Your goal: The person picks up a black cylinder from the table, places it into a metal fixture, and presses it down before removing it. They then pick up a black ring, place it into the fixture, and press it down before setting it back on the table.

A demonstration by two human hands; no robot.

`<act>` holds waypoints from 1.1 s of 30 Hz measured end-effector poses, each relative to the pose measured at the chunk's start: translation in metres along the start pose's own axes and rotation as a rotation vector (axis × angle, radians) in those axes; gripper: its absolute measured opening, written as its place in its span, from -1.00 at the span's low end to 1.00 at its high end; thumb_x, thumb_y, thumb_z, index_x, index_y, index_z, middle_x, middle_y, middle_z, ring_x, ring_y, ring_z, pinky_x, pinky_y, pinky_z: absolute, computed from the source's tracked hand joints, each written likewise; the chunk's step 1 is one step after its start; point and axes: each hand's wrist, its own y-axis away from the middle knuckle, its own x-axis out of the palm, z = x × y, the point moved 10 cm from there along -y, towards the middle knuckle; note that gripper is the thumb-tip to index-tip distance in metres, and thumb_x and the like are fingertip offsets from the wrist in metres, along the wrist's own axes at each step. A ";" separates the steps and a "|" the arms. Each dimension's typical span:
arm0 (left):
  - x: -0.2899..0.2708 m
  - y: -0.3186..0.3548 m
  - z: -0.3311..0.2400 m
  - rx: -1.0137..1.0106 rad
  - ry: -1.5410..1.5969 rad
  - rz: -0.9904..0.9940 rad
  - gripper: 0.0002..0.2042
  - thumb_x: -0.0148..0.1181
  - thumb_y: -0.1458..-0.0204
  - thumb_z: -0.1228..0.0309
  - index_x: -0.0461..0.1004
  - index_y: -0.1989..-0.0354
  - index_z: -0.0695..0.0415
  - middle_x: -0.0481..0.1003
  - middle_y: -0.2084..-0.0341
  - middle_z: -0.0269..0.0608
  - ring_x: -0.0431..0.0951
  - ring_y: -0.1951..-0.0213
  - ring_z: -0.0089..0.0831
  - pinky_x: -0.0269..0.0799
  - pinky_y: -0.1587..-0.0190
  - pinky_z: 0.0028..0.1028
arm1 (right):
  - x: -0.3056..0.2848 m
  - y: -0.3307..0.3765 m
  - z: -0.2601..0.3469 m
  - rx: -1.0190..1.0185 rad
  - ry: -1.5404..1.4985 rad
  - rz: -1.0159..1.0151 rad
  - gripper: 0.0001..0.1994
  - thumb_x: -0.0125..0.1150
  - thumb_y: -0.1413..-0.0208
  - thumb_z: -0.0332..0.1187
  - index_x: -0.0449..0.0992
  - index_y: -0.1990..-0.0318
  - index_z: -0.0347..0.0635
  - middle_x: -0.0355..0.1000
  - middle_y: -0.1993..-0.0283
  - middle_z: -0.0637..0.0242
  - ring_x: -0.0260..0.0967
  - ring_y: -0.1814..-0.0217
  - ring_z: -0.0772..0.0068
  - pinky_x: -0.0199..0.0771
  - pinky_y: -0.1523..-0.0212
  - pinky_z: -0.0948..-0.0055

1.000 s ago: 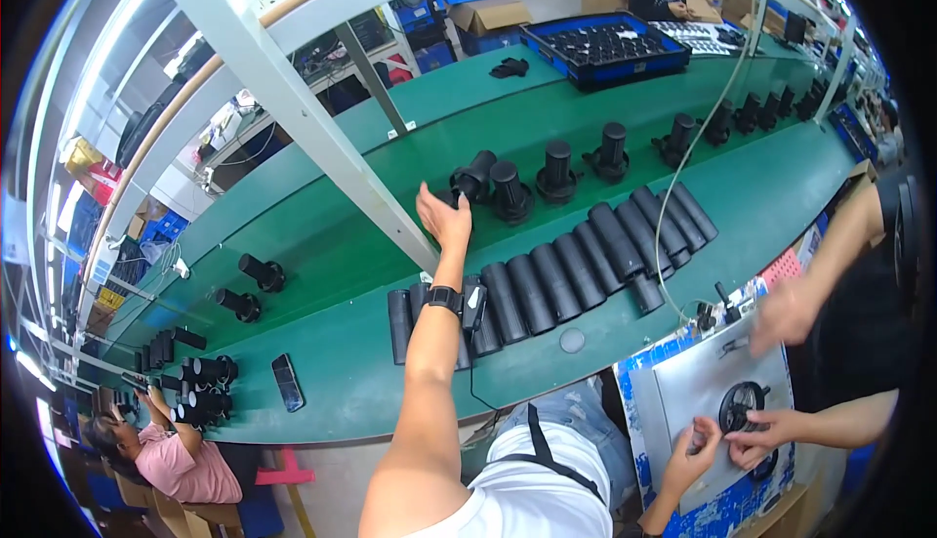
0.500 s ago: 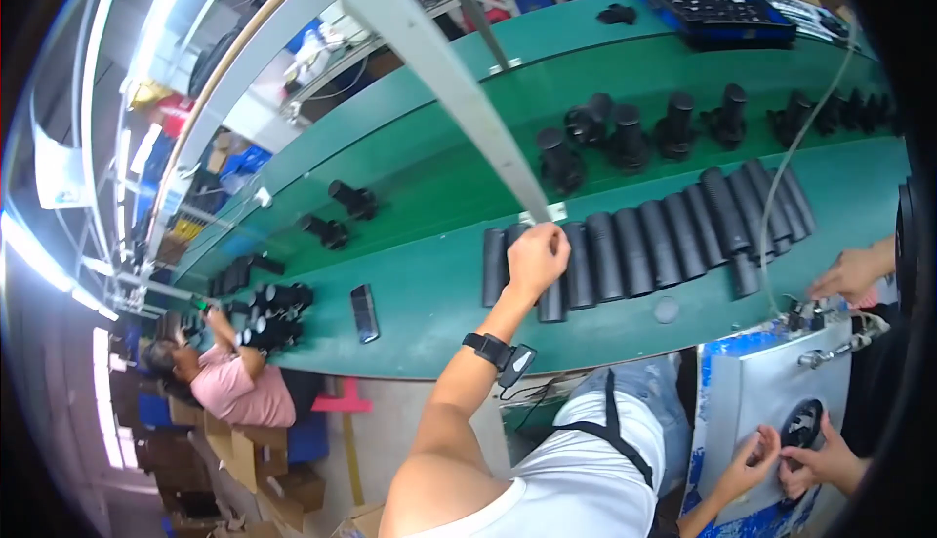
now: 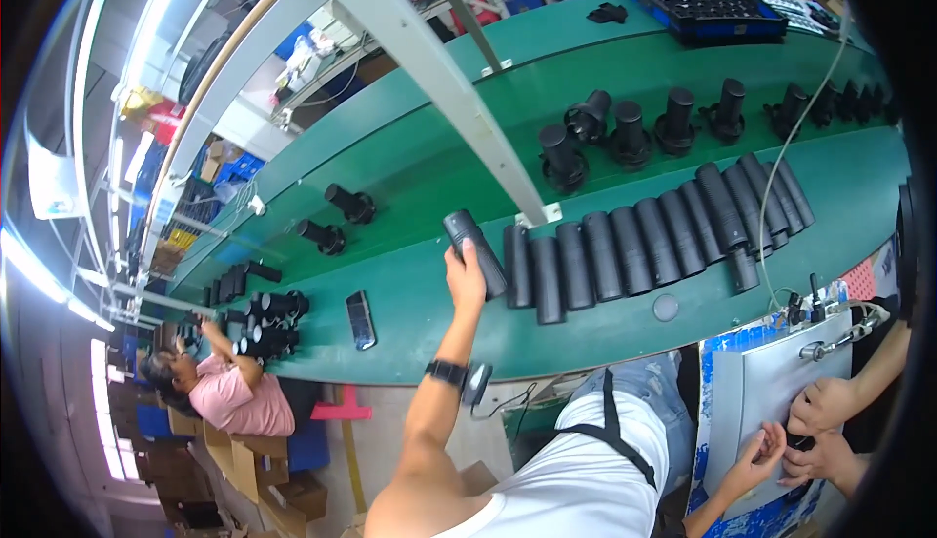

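Note:
My left hand (image 3: 466, 279) is closed around a black ribbed tube (image 3: 485, 257), which leans with its top toward the far left. Beside it lies a row of similar black tubes (image 3: 625, 250) on the green bench. My right hand (image 3: 753, 460) is at the lower right, its fingers loosely curved and apart, with nothing visible in them. It is next to a silver metal fixture (image 3: 747, 382) with blue and white edges. Two hands of another person (image 3: 825, 421) work close together at this fixture's front, covering what they touch.
Several black flanged parts (image 3: 675, 120) stand along the bench's far side. A metal post (image 3: 459, 99) rises behind the tubes. On the left, a phone (image 3: 361, 320) lies flat, and a seated person in pink (image 3: 239, 392) works. A thin hose (image 3: 781, 167) hangs at the right.
My left hand has moved left from the row and now holds a tube, tilted at the row's left end. The other person's hands have come together over the fixture's round opening.

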 end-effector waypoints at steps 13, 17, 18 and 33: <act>0.206 0.397 -0.245 -0.225 0.960 1.800 -0.44 -0.17 -0.29 0.19 -0.07 -0.34 0.27 0.27 -0.13 -0.02 0.30 -0.14 -0.36 0.17 -0.19 -0.41 | 0.077 0.033 0.116 0.118 -0.753 0.228 -0.15 0.27 0.02 -0.39 -0.11 -0.37 -0.39 0.12 -0.29 0.05 0.20 -0.27 0.27 0.19 -0.25 0.34; 0.194 0.419 -0.293 0.009 1.060 2.016 -0.29 0.04 -0.19 0.31 -0.22 -0.39 0.21 0.21 -0.20 0.04 0.27 -0.19 -0.30 0.08 -0.27 -0.35 | 0.005 0.035 0.096 0.169 -0.598 -0.032 -0.23 0.22 0.10 -0.61 0.03 -0.33 -0.40 0.17 -0.25 0.10 0.21 -0.24 0.30 0.19 -0.25 0.35; 0.188 0.424 -0.307 0.031 1.097 2.060 -0.24 0.10 -0.15 0.31 -0.24 -0.39 0.19 0.21 -0.20 0.05 0.29 -0.18 -0.30 0.11 -0.26 -0.34 | -0.018 0.041 0.085 0.124 -0.398 -0.141 -0.28 0.24 0.17 -0.65 0.18 -0.26 -0.32 0.25 -0.16 0.08 0.28 -0.17 0.24 0.27 -0.19 0.33; 0.254 0.451 -0.272 0.620 0.485 1.803 -0.48 0.19 -0.05 0.45 0.21 -0.22 0.18 0.39 -0.01 -0.07 0.47 0.06 -0.32 0.44 0.04 -0.41 | -0.122 0.002 0.131 -0.218 0.242 -0.302 -0.48 0.40 0.23 -0.48 0.38 0.01 -0.25 0.39 -0.08 0.00 0.36 -0.11 0.08 0.28 -0.17 0.22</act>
